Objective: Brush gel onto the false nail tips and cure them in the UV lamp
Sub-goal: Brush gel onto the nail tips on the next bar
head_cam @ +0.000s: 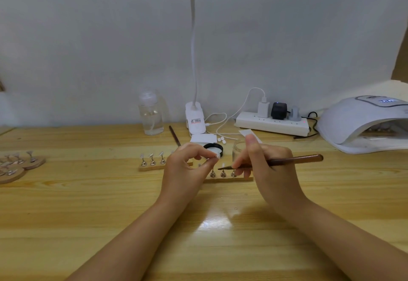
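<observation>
Pale yellow pine-grain wooden table (88, 203); white domed UV lamp (362, 124) with blue-lit display; reddish-brown wooden-handled brush (295, 160); white power strip (272, 124) carrying white, black and grey plugs; black-rimmed round jar (213, 147); clear colourless plastic bottle (151, 113); grey-white wall (88, 48).

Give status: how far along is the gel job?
Done: one wooden strip of tips sits inside the white UV lamp. In hand: left hand pinches a clear nail tip; right hand holds the brown brush. Left: both wooden strips of stands outside.
</observation>
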`<action>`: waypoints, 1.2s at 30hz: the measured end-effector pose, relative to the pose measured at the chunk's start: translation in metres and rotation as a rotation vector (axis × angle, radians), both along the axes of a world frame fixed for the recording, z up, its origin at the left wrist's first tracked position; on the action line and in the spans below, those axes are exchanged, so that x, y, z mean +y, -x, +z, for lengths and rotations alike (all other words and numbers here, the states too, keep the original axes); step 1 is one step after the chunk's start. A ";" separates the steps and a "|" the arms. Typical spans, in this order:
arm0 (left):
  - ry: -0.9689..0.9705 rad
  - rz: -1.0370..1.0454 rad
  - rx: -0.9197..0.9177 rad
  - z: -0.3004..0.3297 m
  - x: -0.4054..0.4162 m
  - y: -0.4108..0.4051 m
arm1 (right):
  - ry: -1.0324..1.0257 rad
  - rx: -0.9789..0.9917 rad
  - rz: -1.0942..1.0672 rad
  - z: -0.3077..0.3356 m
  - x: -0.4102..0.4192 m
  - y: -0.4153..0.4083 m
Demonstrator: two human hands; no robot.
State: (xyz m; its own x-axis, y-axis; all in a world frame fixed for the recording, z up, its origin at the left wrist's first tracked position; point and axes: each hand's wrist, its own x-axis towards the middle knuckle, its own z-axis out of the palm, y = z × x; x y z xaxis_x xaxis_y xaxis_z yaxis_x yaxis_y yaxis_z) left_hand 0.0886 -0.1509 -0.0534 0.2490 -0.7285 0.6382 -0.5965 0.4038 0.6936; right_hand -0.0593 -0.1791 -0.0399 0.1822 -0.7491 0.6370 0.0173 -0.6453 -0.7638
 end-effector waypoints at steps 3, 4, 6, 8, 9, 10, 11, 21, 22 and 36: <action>-0.004 0.000 0.005 0.000 0.000 0.001 | 0.055 -0.024 -0.035 0.001 -0.001 0.001; -0.003 -0.001 0.002 0.000 0.000 0.001 | 0.074 -0.006 -0.046 0.001 -0.001 0.000; -0.004 -0.002 -0.003 0.000 0.000 0.001 | 0.041 0.007 -0.029 0.001 -0.002 0.000; -0.001 -0.002 0.003 0.001 0.000 0.001 | -0.044 -0.017 -0.007 0.001 -0.001 -0.001; 0.001 -0.001 0.005 0.001 0.000 0.001 | -0.054 -0.031 -0.009 0.001 -0.001 -0.001; 0.001 0.000 0.003 0.001 0.001 0.001 | -0.041 -0.040 -0.021 0.001 -0.001 -0.001; -0.001 0.000 0.000 0.001 0.001 0.001 | -0.015 -0.038 -0.037 0.001 -0.001 -0.001; -0.020 -0.006 -0.005 0.001 0.001 0.001 | 0.001 -0.022 -0.047 0.002 -0.001 -0.001; -0.020 -0.008 -0.003 0.001 0.001 0.001 | -0.011 -0.015 -0.035 0.003 0.000 -0.001; -0.056 -0.007 0.041 0.001 0.001 0.002 | 0.012 -0.007 -0.057 0.000 0.000 -0.001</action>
